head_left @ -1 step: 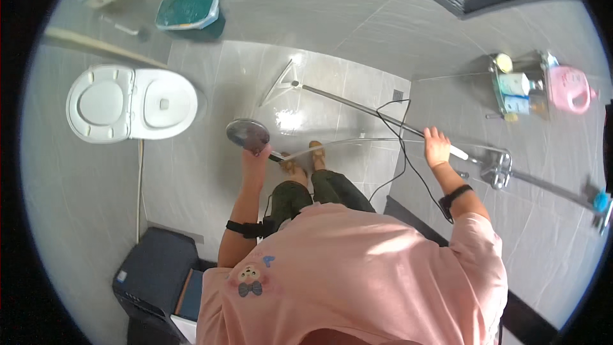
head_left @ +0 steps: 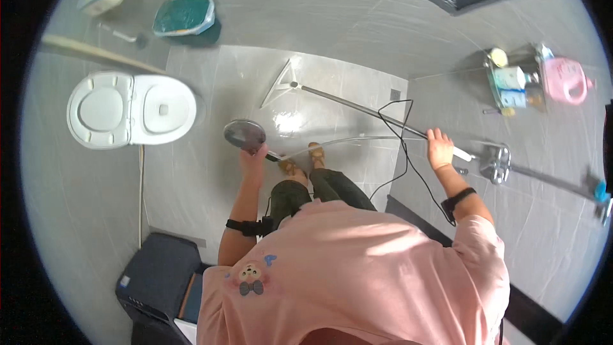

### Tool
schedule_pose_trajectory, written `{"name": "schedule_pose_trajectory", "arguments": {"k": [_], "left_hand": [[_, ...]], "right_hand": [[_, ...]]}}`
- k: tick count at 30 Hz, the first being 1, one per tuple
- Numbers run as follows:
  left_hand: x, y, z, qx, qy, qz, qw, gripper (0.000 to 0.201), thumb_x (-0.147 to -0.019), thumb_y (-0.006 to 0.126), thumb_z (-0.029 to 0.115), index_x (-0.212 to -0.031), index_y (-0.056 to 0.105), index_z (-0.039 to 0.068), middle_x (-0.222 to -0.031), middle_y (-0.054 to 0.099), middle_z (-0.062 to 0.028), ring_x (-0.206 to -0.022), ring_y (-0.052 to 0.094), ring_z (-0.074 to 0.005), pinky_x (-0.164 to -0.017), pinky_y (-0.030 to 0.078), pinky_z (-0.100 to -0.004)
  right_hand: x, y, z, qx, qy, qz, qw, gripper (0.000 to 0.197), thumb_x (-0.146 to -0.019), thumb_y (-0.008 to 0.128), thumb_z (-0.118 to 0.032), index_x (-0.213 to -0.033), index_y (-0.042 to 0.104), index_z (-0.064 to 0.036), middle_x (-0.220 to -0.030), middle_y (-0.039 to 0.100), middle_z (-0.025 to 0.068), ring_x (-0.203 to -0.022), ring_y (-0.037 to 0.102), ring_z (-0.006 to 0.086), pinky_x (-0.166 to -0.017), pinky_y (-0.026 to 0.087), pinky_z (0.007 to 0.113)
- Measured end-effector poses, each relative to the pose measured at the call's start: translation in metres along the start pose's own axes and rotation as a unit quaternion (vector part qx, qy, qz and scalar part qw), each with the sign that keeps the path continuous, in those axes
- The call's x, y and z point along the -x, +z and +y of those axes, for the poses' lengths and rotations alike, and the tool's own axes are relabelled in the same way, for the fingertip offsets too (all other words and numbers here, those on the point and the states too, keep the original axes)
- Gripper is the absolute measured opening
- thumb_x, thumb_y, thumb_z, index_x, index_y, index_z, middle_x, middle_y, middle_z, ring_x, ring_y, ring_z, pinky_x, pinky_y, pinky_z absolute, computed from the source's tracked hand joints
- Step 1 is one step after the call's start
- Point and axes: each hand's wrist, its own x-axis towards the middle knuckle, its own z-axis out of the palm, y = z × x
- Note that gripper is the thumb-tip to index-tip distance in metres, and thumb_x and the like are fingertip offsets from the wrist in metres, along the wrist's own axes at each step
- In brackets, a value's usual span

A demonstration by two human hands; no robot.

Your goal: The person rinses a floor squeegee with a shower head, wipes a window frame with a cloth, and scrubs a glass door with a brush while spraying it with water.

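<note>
A round shower head (head_left: 245, 134) is in my left hand (head_left: 255, 157), its fingers closed around the part where disc and black handle meet. From that handle a clear hose (head_left: 345, 140) arcs across to the chrome mixer tap (head_left: 500, 167) on the right. My right hand (head_left: 440, 148) is wrapped round the upper part of a floor squeegee (head_left: 357, 108), near its white grip end. The squeegee's white triangular head (head_left: 280, 85) rests on the wet, shiny floor ahead of my feet.
A white toilet (head_left: 163, 110) with its lid up stands left. Beyond it is a green-lined bin (head_left: 185, 16). At right, a wall rack (head_left: 495, 86) holds bottles beside a pink jug (head_left: 564, 81). A black cable (head_left: 405, 153) loops by my right arm. A dark cabinet (head_left: 156, 271) stands near left.
The whole view has shifted slightly. Both hands keep their holds on the shower head and the squeegee, with hardly any movement.
</note>
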Motion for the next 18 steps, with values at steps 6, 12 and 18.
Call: {"name": "schedule_pose_trajectory", "arguments": {"k": [6,12,18], "left_hand": [[-0.069,0.004,-0.054,0.101,0.086,0.076,0.988,0.024,-0.076,0.065,0.01,-0.096,0.056,0.002,-0.087,0.055,-0.0025,-0.081,0.051,-0.0153,-0.077,0.04,-0.0289],[-0.13,0.022,-0.067,0.183,0.03,0.135,0.973,0.022,-0.077,0.064,0.002,-0.097,0.054,0.004,-0.091,0.054,-0.0032,-0.083,0.05,-0.0159,-0.08,0.04,-0.0307],[-0.123,0.04,-0.028,0.09,0.062,0.068,0.992,0.015,-0.078,0.064,0.007,-0.086,0.051,0.009,-0.077,0.048,0.0019,-0.071,0.045,-0.0121,-0.067,0.039,-0.0287]], "right_hand": [[0.148,-0.071,0.062,-0.029,0.113,0.104,0.988,0.011,-0.078,0.05,-0.014,-0.088,0.053,-0.0129,-0.082,0.048,0.0059,-0.079,0.051,0.0242,-0.065,0.039,0.037],[0.28,0.012,0.1,-0.015,0.289,0.058,0.956,0.007,-0.079,0.047,-0.013,-0.083,0.052,-0.0118,-0.075,0.052,0.009,-0.073,0.053,0.029,-0.066,0.039,0.042],[0.151,0.067,0.046,-0.108,0.151,-0.029,0.982,0.011,-0.084,0.043,-0.016,-0.091,0.05,-0.012,-0.077,0.056,0.0094,-0.068,0.058,0.0296,-0.054,0.044,0.043]]}}
